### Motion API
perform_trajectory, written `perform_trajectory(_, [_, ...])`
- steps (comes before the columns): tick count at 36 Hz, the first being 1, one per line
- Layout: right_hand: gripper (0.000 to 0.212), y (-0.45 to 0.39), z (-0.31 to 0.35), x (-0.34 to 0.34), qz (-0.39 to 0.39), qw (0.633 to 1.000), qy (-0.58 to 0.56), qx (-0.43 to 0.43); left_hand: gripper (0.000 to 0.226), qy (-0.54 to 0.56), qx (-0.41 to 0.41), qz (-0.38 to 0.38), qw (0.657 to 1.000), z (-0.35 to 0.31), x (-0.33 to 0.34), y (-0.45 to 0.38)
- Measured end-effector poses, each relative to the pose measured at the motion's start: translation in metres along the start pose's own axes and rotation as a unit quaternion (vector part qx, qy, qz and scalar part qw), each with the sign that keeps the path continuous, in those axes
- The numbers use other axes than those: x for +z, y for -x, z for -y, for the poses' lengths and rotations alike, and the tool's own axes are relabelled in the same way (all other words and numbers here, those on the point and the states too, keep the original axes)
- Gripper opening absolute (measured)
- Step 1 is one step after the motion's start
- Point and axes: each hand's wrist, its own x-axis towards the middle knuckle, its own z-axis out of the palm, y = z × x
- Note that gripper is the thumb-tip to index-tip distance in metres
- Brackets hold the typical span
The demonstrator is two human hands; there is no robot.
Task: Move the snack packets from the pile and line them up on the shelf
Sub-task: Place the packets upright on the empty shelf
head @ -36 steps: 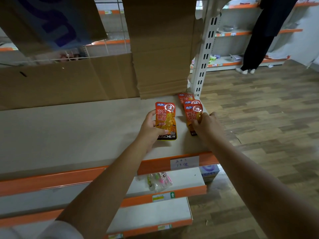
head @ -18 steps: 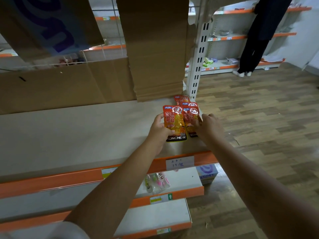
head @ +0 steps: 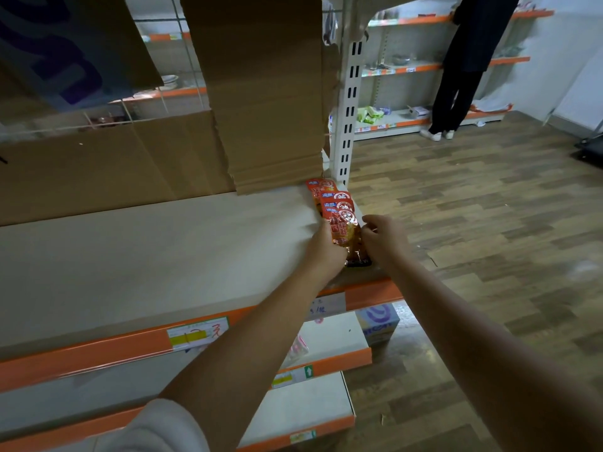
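Both bare forearms reach forward and converge. The left hand (head: 324, 249) lies knuckles up with fingers curled; the right hand (head: 383, 241) sits just beside it, fingers bent inward.

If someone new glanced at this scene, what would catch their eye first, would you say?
Probably the red-orange snack packets, overlapping in a row at the right end of the pale shelf. The left hand and right hand meet on the nearest packet. Behind them, brown cardboard hangs down to the shelf.
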Motion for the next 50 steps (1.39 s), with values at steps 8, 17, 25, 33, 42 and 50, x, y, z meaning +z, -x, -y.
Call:
perform_trajectory(8, [0.015, -0.005, -0.003, 0.005, 0.02, 0.999, 0.001, -0.033, 0.058, -0.261, 0.049, -0.034, 0.964, -0.001, 0.0, -0.002])
perform_trajectory(17, [0.035, 0.002, 0.002, 0.007, -0.015, 0.999, 0.031, -0.015, 0.046, -0.289, 0.068, -0.042, 0.954, 0.003, -0.007, 0.002])
perform_trajectory(25, [0.034, 0.011, 0.04, 0.021, -0.012, 0.977, 0.169, -0.13, 0.043, -0.319, 0.084, -0.065, 0.942, 0.011, -0.048, 0.016])
perform_trajectory(33, [0.041, 0.04, 0.097, 0.085, 0.049, 0.954, 0.172, -0.239, 0.048, -0.377, 0.059, -0.114, 0.917, 0.039, -0.132, 0.05])
perform_trajectory(42, [0.041, 0.103, 0.19, 0.175, 0.112, 0.928, 0.185, -0.303, 0.049, -0.42, 0.023, -0.164, 0.892, 0.094, -0.256, 0.111])
perform_trajectory(50, [0.043, 0.187, 0.287, 0.269, 0.15, 0.912, 0.188, -0.331, 0.049, -0.429, -0.016, -0.209, 0.879, 0.16, -0.385, 0.185])
